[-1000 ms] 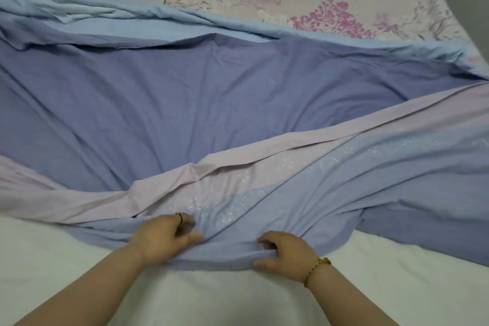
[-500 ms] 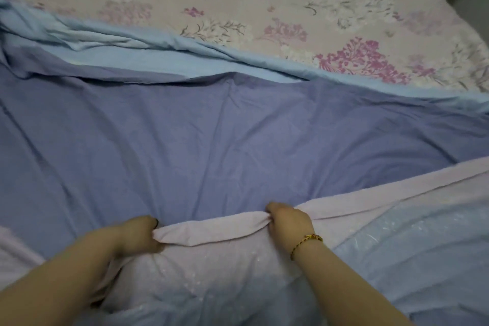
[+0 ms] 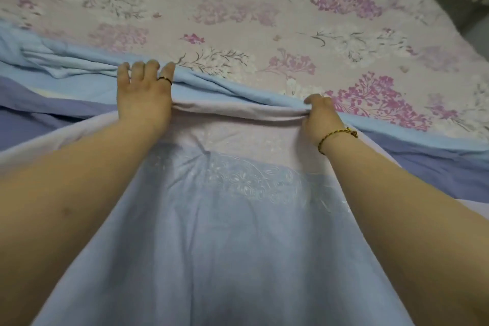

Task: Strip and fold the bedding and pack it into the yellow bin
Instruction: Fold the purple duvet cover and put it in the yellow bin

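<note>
- One second takes the lilac hem [image 3: 238, 111] from the near side of the bed [image 3: 264, 8] across to the sheet's [image 3: 238, 233] far light-blue edge [image 3: 225, 85].
- Your left hand [image 3: 144, 98] lies on the hem with fingers stretched out, pressing it down; your right hand [image 3: 321, 116] pinches it with curled fingers.
- The sheet now lies doubled on the floral bed, so this fold looks nearly made. Further folds and packing remain, and the yellow bin is out of view.
</note>
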Demonstrator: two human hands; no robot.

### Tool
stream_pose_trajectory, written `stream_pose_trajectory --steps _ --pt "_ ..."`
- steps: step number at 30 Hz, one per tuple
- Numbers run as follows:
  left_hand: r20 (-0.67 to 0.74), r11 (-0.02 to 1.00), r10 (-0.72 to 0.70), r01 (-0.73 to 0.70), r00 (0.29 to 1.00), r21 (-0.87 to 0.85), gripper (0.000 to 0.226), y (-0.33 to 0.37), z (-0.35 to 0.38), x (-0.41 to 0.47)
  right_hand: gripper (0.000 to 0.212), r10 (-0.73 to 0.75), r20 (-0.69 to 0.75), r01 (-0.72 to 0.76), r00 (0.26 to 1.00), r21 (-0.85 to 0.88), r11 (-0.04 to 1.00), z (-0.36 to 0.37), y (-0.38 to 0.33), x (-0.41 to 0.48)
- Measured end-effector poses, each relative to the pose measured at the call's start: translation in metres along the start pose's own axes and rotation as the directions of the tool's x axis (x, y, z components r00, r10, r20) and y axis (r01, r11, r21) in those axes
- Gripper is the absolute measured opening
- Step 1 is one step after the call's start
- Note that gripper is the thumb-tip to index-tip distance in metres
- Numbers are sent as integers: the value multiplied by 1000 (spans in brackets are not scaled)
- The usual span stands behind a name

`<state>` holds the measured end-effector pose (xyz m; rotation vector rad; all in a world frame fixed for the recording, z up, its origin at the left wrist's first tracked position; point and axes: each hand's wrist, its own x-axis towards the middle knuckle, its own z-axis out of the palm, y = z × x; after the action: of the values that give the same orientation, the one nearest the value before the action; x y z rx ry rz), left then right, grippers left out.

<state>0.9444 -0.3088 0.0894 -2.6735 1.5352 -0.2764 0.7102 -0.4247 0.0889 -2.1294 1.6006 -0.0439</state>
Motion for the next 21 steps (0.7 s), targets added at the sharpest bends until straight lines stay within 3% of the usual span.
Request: stream_pose_trajectory --steps 2,5,9,11,13,15,18,21 --pt "105 998 -48 42 993 54 66 0 17 -1 71 -37 61 29 997 117 993 12 4 -3" --pt "287 995 -94 83 953 53 69 -3 43 -23 82 -112 167 105 980 50 993 43 13 -11" --pt "467 992 -81 115 881 -43 65 -4 62 -67 73 -64 297 110 953 -142 984 72 28 -24" --pt "487 994 -50 91 872 -61 59 3 63 -88 64 -56 349 152 936 -255 955 79 37 -37" --pt "493 998 28 7 870 -69 59 17 61 -105 58 -49 351 141 935 -242 960 82 48 -51" --pt "483 987 149 -103 863 -121 59 40 59 -116 48 -54 262 105 963 -184 977 79 70 -63" --pt "410 946 306 -228 859 -229 51 76 55 -118 34 -2 -22 1 1000 -53 999 69 112 -70" --pt "314 898 407 -313 858 -309 44 116 55 -108 32 171 -217 -154 961 93 984 50 168 -69"
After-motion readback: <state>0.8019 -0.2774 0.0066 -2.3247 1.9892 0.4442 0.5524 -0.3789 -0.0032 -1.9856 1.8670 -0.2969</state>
